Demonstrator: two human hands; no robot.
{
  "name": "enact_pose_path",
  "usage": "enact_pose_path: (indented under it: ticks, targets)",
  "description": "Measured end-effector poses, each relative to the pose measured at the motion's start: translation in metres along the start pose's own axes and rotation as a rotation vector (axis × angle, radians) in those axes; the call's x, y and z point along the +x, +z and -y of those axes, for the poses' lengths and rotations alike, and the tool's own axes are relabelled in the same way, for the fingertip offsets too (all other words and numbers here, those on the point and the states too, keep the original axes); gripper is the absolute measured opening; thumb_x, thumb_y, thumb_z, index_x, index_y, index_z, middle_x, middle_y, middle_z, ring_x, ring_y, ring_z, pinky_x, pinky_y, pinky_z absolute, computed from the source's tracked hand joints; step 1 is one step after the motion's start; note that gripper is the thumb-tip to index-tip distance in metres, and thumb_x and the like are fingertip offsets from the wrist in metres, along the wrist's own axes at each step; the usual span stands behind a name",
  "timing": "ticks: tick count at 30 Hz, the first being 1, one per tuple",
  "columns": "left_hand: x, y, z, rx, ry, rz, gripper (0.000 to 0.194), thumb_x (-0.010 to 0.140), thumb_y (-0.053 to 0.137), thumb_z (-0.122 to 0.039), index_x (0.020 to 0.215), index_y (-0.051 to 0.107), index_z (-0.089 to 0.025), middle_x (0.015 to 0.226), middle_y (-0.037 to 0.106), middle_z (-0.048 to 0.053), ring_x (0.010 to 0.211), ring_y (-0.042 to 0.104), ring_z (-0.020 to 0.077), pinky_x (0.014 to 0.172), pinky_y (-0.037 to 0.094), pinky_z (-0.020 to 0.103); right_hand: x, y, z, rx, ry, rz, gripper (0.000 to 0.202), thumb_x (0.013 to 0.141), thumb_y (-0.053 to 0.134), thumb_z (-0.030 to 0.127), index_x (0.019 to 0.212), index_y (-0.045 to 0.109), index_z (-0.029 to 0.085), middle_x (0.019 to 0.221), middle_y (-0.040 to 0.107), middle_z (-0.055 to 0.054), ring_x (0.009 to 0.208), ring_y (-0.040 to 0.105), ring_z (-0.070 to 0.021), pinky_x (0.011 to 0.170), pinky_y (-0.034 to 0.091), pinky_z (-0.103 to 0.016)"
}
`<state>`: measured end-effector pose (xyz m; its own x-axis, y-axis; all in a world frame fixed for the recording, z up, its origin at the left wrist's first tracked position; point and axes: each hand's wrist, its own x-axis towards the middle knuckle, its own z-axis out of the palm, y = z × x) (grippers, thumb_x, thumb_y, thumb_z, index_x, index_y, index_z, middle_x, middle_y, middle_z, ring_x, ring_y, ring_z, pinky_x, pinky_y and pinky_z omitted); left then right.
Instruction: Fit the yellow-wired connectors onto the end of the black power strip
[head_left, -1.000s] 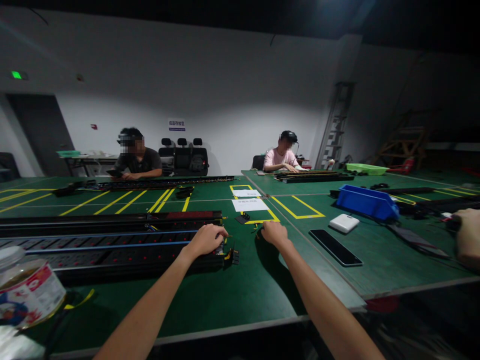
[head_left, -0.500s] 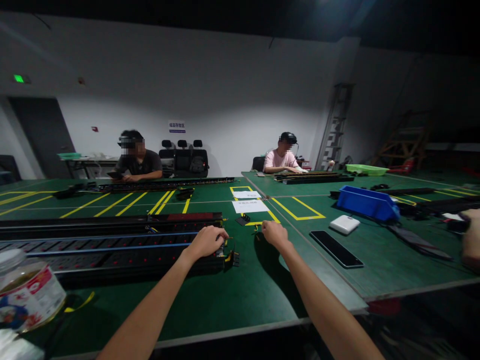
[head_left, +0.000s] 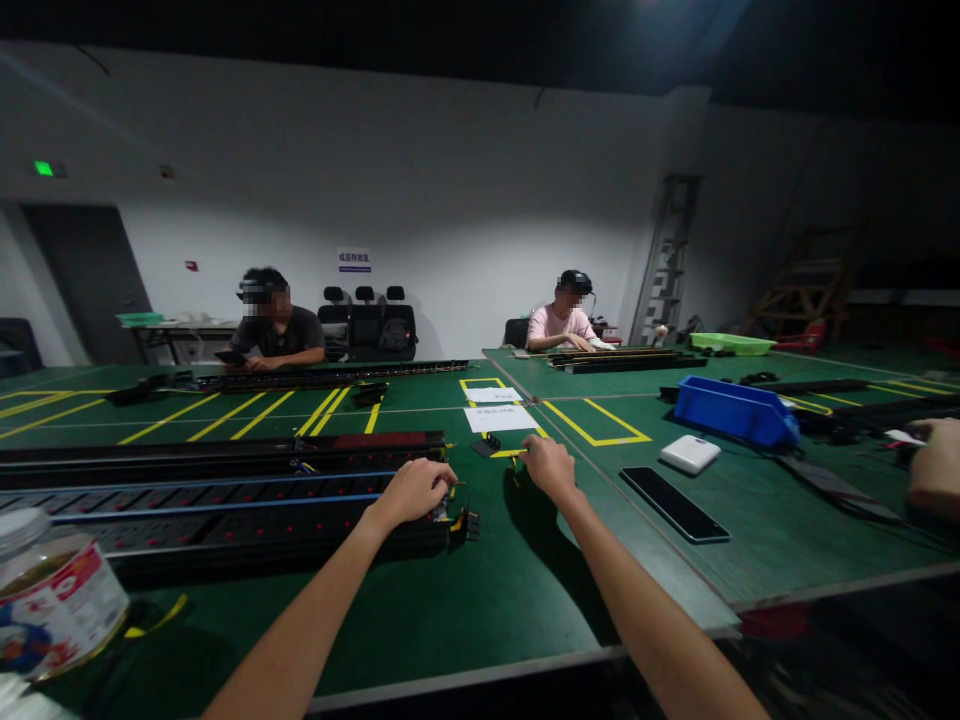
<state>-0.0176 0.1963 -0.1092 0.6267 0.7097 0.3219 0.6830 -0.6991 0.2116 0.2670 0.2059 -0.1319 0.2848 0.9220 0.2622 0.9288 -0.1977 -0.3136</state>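
Long black rails point(head_left: 247, 505) with blue strips and red dots lie on the green table point(head_left: 420, 625) at the left. My left hand point(head_left: 414, 490) rests over their right end, fingers bent round something thin that I cannot make out. To its right, above the table, my right hand point(head_left: 549, 466) is closed in a pinch; a small yellow piece point(head_left: 516, 464) shows at its fingertips. A small black connector point(head_left: 470, 526) with yellow wire sticks out past the rail end. Another black part point(head_left: 487, 446) lies below white paper labels point(head_left: 500, 417).
At the right are a phone point(head_left: 673, 503), a white box point(head_left: 690, 453) and a blue bin point(head_left: 735, 409). A jar point(head_left: 56, 605) stands front left. Two people sit across the table; another person's hand point(head_left: 935, 465) shows at the far right.
The view has tilted up slightly, so the table things appear a little lower. My hands have barely moved; the small yellow piece by my right fingertips shows more clearly.
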Motion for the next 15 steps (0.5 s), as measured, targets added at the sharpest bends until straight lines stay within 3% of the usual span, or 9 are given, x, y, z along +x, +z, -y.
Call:
enact_pose_path:
  ticks: [2,5,9,12,15]
  targets:
    - [0.000,-0.001,-0.001,-0.002,0.000,0.002,0.035,0.091,0.045,-0.020,0.103,0.077,-0.026,0.106,0.078,0.000,0.100,0.069,0.0195,0.095,0.051,0.032,0.004,0.002,0.000,0.202,-0.013,-0.079,0.028,0.093,0.059,0.034,0.117,0.069,0.024,0.117,0.070,-0.011,0.111,0.064,-0.0270,0.091,0.048,-0.036]
    - [0.000,-0.001,-0.001,-0.003,-0.002,-0.001,0.034,0.091,0.045,-0.020,0.102,0.077,-0.026,0.106,0.078,0.000,0.100,0.069,0.0197,0.095,0.051,0.032,0.012,0.005,0.001,0.729,0.025,-0.122,0.029,0.089,0.063,0.036,0.111,0.070,0.018,0.106,0.074,-0.010,0.101,0.068,-0.0238,0.083,0.052,-0.031]
    - [0.000,-0.001,-0.001,0.006,-0.006,0.006,0.034,0.090,0.046,-0.019,0.103,0.077,-0.026,0.106,0.078,0.000,0.101,0.069,0.0190,0.097,0.051,0.031,0.016,0.006,0.007,1.403,0.281,0.042,0.030,0.093,0.059,0.037,0.114,0.063,0.016,0.091,0.073,-0.008,0.079,0.072,-0.0194,0.058,0.052,-0.023]
    - [0.000,-0.001,-0.001,0.006,-0.006,0.006,0.034,0.090,0.046,-0.020,0.103,0.077,-0.026,0.106,0.078,0.000,0.102,0.069,0.0191,0.097,0.050,0.030,0.015,0.003,0.012,1.611,0.505,0.186,0.025,0.101,0.042,0.032,0.114,0.058,0.018,0.088,0.072,-0.008,0.079,0.073,-0.0177,0.059,0.055,-0.024]
    - [0.000,-0.002,-0.002,0.000,-0.008,0.000,0.033,0.091,0.046,-0.020,0.101,0.077,-0.026,0.105,0.078,0.000,0.101,0.069,0.0195,0.096,0.051,0.030,0.014,0.001,0.014,1.656,0.533,0.269,0.029,0.104,0.031,0.032,0.109,0.056,0.018,0.090,0.071,-0.010,0.089,0.074,-0.0200,0.068,0.059,-0.029]
